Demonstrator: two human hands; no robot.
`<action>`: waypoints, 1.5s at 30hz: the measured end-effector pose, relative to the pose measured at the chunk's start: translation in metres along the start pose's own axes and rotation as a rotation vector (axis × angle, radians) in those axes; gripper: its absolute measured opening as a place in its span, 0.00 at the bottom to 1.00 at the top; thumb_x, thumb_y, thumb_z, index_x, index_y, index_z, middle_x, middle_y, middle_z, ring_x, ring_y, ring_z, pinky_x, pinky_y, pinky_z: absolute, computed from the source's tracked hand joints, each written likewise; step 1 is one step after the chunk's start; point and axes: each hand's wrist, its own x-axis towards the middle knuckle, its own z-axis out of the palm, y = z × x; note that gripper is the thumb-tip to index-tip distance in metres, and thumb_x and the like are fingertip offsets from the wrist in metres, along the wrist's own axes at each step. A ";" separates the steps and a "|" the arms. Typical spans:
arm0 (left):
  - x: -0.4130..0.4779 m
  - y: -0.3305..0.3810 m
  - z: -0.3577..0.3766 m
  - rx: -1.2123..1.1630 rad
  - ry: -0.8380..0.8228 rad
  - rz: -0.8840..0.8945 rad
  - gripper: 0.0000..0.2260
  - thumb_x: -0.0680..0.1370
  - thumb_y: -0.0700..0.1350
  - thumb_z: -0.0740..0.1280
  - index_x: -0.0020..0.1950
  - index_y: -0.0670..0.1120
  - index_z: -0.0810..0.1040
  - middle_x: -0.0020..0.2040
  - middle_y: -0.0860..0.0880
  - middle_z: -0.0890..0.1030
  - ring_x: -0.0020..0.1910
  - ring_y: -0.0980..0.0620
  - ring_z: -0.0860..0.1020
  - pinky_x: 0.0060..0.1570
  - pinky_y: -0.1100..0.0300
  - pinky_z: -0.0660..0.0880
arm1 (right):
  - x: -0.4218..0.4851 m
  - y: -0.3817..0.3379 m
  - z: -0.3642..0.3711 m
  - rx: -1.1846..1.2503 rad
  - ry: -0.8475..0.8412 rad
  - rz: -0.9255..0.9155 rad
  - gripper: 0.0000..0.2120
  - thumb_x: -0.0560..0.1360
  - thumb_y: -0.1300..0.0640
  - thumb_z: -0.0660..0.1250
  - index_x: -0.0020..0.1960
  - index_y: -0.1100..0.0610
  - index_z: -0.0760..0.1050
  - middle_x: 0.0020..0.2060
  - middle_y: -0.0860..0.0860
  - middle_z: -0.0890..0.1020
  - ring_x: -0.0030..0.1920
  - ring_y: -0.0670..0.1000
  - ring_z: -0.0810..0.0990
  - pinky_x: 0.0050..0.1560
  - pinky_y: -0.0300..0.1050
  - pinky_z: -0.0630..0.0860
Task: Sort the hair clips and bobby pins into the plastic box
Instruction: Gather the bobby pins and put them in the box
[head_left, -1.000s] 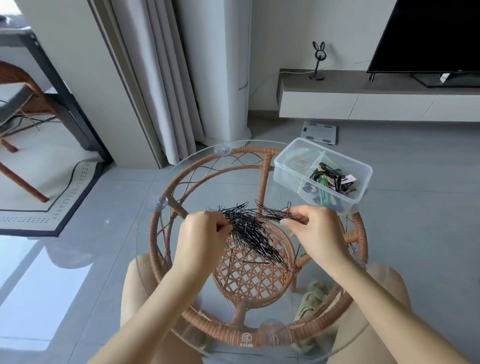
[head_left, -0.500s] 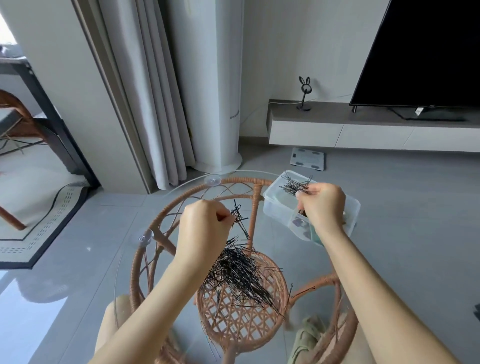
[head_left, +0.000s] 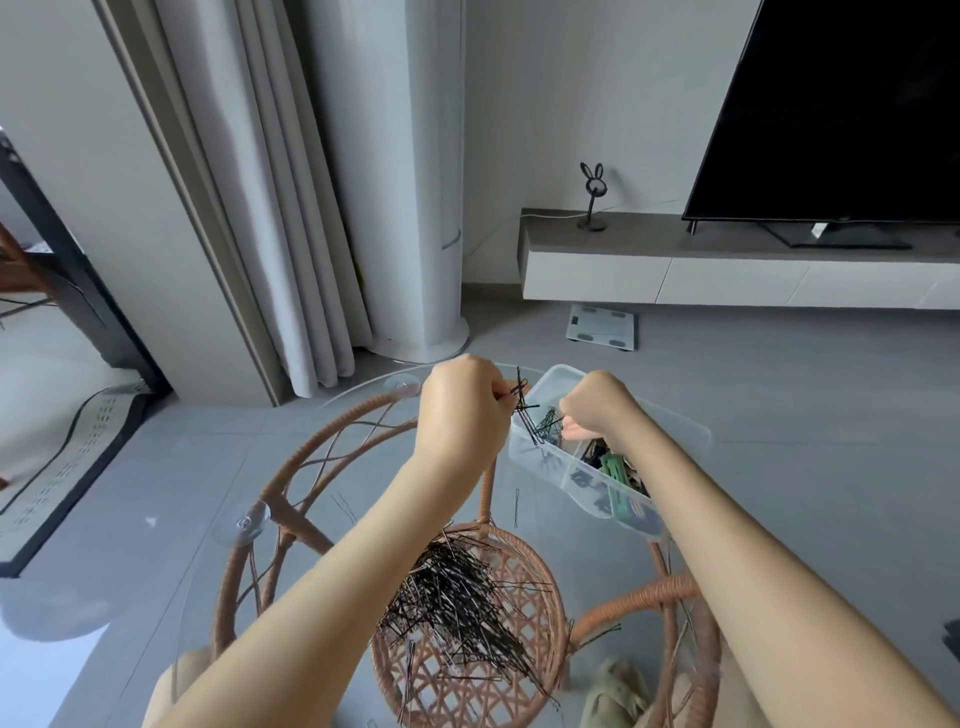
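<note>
A clear plastic box (head_left: 540, 467) with a divider stands at the far side of the round glass table (head_left: 332, 525). Its near compartment holds hair clips (head_left: 613, 467), black and green. My left hand (head_left: 462, 410) pinches a small bunch of black bobby pins (head_left: 522, 402) just over the box's left rim. My right hand (head_left: 597, 410) reaches into the far compartment with its fingers curled over a tangle of pins (head_left: 548, 423); whether it still grips them is unclear. A large heap of bobby pins (head_left: 457, 608) lies on the glass in front of me.
Under the glass is a rattan frame (head_left: 291, 467) with a woven lower shelf. A single stray pin (head_left: 517, 506) lies near the box. Beyond are a curtain (head_left: 291, 208), a bathroom scale (head_left: 602, 327) on the floor and a TV on a low cabinet (head_left: 727, 270).
Both hands have lifted from the heap toward the box. My right hand carried its pins into the far compartment, and my left hand has brought its bunch to the box's rim.
</note>
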 end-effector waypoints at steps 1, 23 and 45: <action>0.006 0.002 0.005 0.008 -0.012 0.010 0.08 0.73 0.38 0.66 0.38 0.38 0.82 0.35 0.39 0.82 0.35 0.39 0.79 0.37 0.56 0.76 | 0.002 0.003 -0.004 0.024 -0.006 0.015 0.11 0.74 0.67 0.59 0.52 0.72 0.74 0.46 0.64 0.82 0.47 0.60 0.83 0.50 0.55 0.81; 0.054 0.014 0.109 0.326 -0.549 0.060 0.14 0.80 0.42 0.57 0.38 0.37 0.74 0.30 0.47 0.67 0.41 0.45 0.71 0.43 0.53 0.73 | -0.058 0.057 -0.038 0.061 0.094 -0.233 0.11 0.74 0.61 0.62 0.38 0.67 0.78 0.35 0.60 0.84 0.37 0.56 0.85 0.48 0.60 0.80; -0.098 -0.158 0.051 0.291 -0.247 -0.188 0.29 0.75 0.63 0.38 0.75 0.57 0.55 0.77 0.47 0.51 0.77 0.43 0.43 0.74 0.46 0.37 | -0.126 0.113 0.097 -0.568 0.103 -0.388 0.52 0.63 0.30 0.21 0.75 0.59 0.51 0.75 0.59 0.54 0.76 0.58 0.46 0.73 0.50 0.37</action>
